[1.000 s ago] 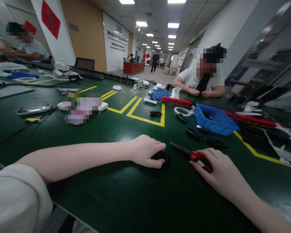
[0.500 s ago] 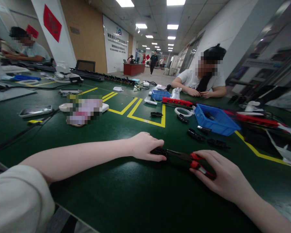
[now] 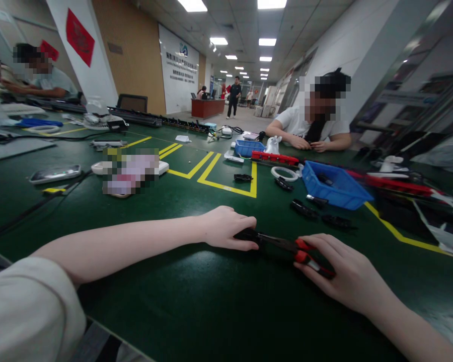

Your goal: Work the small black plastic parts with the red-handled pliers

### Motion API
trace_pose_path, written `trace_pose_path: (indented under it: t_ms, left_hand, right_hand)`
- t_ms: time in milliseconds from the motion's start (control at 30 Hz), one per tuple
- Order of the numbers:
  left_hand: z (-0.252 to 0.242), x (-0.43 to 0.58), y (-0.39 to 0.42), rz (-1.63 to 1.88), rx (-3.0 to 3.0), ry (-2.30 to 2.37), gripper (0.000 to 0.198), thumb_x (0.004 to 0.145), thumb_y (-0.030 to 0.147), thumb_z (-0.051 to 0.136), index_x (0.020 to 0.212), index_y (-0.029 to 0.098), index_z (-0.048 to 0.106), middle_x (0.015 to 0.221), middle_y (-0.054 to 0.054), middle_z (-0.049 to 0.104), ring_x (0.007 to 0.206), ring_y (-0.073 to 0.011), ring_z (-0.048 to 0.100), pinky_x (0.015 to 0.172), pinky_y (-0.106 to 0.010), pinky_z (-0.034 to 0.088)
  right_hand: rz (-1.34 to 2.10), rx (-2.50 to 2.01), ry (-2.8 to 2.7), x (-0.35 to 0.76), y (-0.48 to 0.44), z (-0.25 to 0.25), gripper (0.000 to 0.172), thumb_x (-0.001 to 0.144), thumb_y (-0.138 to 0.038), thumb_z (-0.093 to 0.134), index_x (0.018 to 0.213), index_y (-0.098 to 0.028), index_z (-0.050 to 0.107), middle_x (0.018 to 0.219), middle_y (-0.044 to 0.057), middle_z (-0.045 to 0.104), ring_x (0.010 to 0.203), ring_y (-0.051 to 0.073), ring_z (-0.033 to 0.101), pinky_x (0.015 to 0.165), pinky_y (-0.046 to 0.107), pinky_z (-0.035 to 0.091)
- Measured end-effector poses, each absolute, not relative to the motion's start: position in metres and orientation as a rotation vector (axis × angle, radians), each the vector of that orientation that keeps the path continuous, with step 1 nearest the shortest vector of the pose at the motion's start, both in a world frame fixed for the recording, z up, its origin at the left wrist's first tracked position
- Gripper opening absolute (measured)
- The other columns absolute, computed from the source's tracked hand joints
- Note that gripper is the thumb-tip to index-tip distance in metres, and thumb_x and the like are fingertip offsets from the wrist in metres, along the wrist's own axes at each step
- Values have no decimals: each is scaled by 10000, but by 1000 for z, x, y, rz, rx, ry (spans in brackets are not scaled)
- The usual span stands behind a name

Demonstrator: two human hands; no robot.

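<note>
My left hand (image 3: 230,229) is closed on a small black part (image 3: 248,235), pinched between thumb and fingers just above the green table (image 3: 196,311). Red-handled pliers (image 3: 285,244) are in my right hand (image 3: 343,271), its fingers wrapped about the grips. The long jaws point left and their tips meet the black part. Whether the tips clamp it or only touch it I cannot tell. Similar black parts (image 3: 304,208) lie on the table beyond my right hand.
Beyond the loose parts stands a blue bin (image 3: 335,188) with a black piece inside. Near it are a white ring (image 3: 284,174) and a red strip (image 3: 274,158). A phone (image 3: 56,173) lies at left. Across the table sits a co-worker (image 3: 313,125). Yellow tape (image 3: 226,188) marks the tabletop.
My hands, the black part and the pliers stay almost where they were. In the background a walking person has moved slightly left.
</note>
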State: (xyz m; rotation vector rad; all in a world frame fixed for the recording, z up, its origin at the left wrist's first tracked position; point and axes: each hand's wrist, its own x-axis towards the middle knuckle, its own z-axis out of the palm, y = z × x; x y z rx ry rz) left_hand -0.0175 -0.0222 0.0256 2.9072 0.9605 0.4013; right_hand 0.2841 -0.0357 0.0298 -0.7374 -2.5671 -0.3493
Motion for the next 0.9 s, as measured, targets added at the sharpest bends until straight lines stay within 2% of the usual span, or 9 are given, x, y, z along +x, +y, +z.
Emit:
trace_pose_path:
  t_ms: [600, 900]
  left_hand:
    - [26, -17, -22, 388, 2895, 985, 400, 926, 581, 485, 1052, 201, 504, 814, -1, 668, 612, -158, 610, 600, -263, 413]
    - [26, -18, -22, 345, 2864, 904, 405, 909, 575, 534, 1086, 211, 536, 958, -32, 696, 687, -160, 639, 588, -248, 404]
  right_hand:
    - [-334, -754, -2577, 286, -34, 28, 303, 879, -333, 576, 1135, -172, 553, 1003, 104, 672, 835, 206, 680, 711, 322, 580]
    - [-298, -764, -2578, 286, -37, 28, 322, 860, -343, 603, 1135, -177, 573, 1015, 103, 675, 845, 205, 677, 715, 315, 575]
